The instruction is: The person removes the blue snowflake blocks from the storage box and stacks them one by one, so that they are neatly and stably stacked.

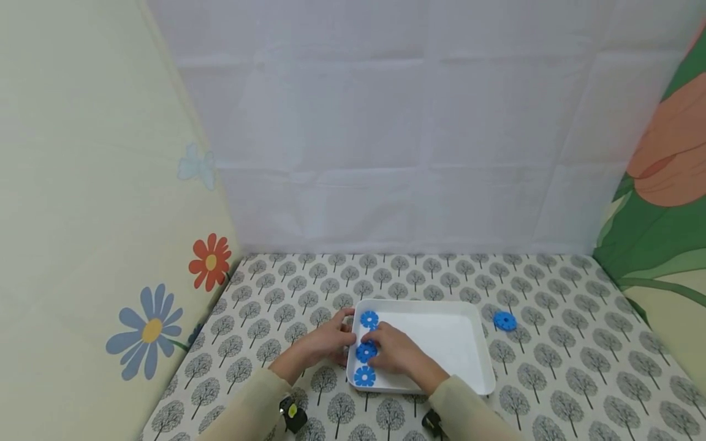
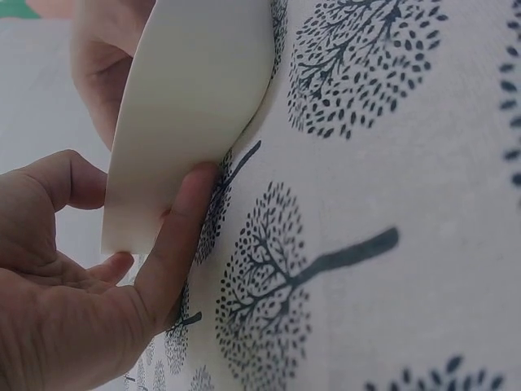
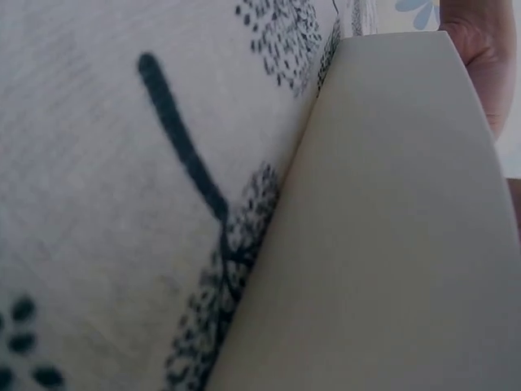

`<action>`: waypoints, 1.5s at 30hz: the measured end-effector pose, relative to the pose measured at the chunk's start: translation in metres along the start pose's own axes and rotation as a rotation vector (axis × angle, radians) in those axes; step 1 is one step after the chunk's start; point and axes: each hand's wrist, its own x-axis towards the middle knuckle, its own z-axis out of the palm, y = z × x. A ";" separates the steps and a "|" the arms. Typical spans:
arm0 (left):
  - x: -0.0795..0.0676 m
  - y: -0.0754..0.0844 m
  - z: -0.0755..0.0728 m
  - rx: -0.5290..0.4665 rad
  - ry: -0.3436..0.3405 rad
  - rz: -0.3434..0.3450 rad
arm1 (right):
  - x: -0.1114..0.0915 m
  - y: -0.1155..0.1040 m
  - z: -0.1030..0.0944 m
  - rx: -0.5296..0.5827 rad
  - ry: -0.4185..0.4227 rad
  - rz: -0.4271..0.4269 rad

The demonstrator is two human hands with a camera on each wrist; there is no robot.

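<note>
A white rectangular tray (image 1: 436,343) rests on the table. Along its left side, blue notched plastic discs (image 1: 364,376) lie in a column. My right hand (image 1: 394,349) reaches into the tray, thumb and finger pinching the edges of a middle blue disc (image 1: 365,352); the hand partly covers the column. My left hand (image 1: 325,339) grips the tray's left wall, thumb at the rim. In the left wrist view, a finger of that hand (image 2: 89,318) presses low against the outer wall (image 2: 187,90). The right wrist view is mostly filled by the tray's outer wall (image 3: 383,220).
Right of the tray, more blue discs (image 1: 504,321) lie together on the tree-print tablecloth (image 1: 573,343). A white curtain (image 1: 397,135) hangs behind the table. Walls with painted flowers (image 1: 151,331) stand on both sides.
</note>
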 end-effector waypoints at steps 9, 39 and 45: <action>0.003 0.001 0.000 -0.015 -0.006 0.002 | 0.002 0.001 -0.001 -0.087 0.036 -0.059; 0.006 -0.006 0.001 -0.055 0.005 -0.007 | -0.056 0.056 -0.073 0.005 0.362 -0.093; 0.007 -0.006 0.003 -0.064 0.001 0.000 | -0.070 0.075 -0.083 0.025 0.417 -0.033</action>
